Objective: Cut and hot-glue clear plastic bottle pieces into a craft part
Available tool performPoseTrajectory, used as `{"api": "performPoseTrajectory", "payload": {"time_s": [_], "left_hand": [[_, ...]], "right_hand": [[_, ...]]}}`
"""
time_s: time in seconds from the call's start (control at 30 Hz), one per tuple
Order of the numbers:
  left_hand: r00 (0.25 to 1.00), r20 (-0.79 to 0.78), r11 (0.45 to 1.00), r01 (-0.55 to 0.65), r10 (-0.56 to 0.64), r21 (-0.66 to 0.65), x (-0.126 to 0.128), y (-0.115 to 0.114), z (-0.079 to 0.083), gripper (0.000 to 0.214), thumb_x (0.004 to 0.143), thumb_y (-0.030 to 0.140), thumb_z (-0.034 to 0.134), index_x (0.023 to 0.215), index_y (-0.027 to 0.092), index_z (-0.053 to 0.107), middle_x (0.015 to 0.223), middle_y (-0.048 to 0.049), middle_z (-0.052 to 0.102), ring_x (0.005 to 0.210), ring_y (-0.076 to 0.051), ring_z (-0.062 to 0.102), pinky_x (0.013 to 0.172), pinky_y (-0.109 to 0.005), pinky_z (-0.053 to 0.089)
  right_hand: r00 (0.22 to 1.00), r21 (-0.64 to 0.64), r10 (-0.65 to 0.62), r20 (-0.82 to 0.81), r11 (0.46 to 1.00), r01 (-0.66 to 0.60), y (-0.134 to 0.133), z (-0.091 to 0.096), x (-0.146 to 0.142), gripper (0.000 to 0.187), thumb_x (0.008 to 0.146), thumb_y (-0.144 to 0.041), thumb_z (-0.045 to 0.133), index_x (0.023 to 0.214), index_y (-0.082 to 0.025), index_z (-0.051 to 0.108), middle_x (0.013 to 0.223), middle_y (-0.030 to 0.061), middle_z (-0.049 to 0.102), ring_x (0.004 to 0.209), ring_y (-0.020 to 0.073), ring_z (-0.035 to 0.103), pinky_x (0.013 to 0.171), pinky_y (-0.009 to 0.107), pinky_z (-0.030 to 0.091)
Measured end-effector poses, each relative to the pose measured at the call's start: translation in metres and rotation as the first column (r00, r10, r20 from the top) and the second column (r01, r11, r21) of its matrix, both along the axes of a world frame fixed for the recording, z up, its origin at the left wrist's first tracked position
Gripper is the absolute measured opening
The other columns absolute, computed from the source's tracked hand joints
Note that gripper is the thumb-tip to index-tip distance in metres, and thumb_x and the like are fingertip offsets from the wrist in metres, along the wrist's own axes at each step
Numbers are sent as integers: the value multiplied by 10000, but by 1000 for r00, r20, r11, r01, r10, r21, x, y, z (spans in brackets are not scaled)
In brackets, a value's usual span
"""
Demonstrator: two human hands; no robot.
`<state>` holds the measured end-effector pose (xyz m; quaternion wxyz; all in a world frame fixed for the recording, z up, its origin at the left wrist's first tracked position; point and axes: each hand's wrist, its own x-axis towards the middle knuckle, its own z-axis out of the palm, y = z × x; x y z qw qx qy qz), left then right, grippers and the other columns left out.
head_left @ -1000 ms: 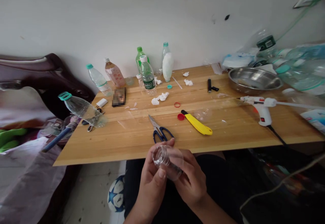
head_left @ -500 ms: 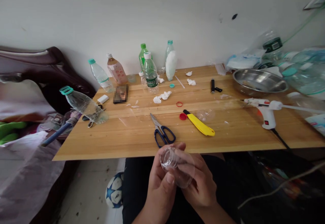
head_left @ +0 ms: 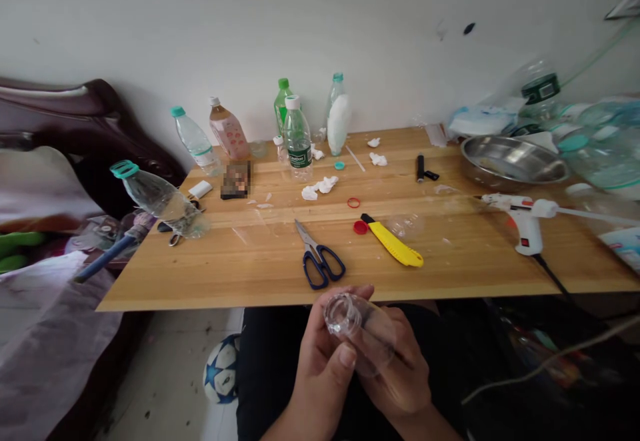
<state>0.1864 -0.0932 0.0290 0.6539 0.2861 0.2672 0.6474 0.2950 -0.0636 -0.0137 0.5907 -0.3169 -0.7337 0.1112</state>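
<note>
Between my two hands, just off the table's front edge and above my lap, is a clear plastic bottle top (head_left: 373, 334), its threaded neck tilted up and to the left. My left hand (head_left: 325, 361) is closed around the neck side, thumb in front. My right hand (head_left: 400, 374) grips the wider body from the right, its fingers partly seen through the plastic. Beyond them lie scissors (head_left: 319, 258) with dark blue handles and a yellow utility knife (head_left: 395, 241). A red cap (head_left: 360, 227) and a thin red ring (head_left: 353, 202) are close to the knife.
Several bottles, among them a labelled one (head_left: 299, 141), stand along the back of the wooden table (head_left: 225, 268). At right are a steel bowl (head_left: 515, 161) and a white glue gun (head_left: 527, 221) with its cord. A ball (head_left: 221, 369) rests on the floor.
Both hands have shifted slightly to the right with the bottle top, still holding it. The view has moved a little; the things on the table look unchanged.
</note>
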Motion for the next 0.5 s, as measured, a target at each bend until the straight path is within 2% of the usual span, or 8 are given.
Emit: {"api": "performPoseTrajectory", "payload": {"time_s": [0.13,0.3,0.43,0.5], "left_hand": [[1000,-7,1000,-14,14,8,1,0,-1,503,840,434,747,1291,257,612,1378,-109,649,1246,-240,612,1050,-329,443],[1000,-12,1000,19,-19,20,2,0,-3,538,834,474,741,1306,259,597,1374,-120,650,1315,-295,569,1107,-403,401],[999,-28,999,42,-42,1,2,0,-2,536,837,488,733,1303,260,596,1377,-119,648,1326,-305,558,1120,-421,395],[999,-29,999,43,-43,-5,2,0,-2,530,838,484,733,1295,252,600,1367,-122,654,1314,-306,567,1111,-420,407]], "right_hand": [[1000,101,14,-19,995,-12,6,11,3,361,885,-140,700,1232,-242,707,804,31,713,781,191,694,598,304,587],[999,183,10,-36,983,-3,9,10,2,365,882,-105,690,1228,-218,714,776,23,741,757,196,711,547,306,580],[999,178,19,-42,984,-12,9,4,4,341,872,-94,682,1193,-200,728,843,54,764,837,233,733,556,329,579],[999,146,31,-18,989,-28,10,3,5,350,884,-113,666,1210,-230,716,878,50,774,834,229,738,554,325,578]]}}
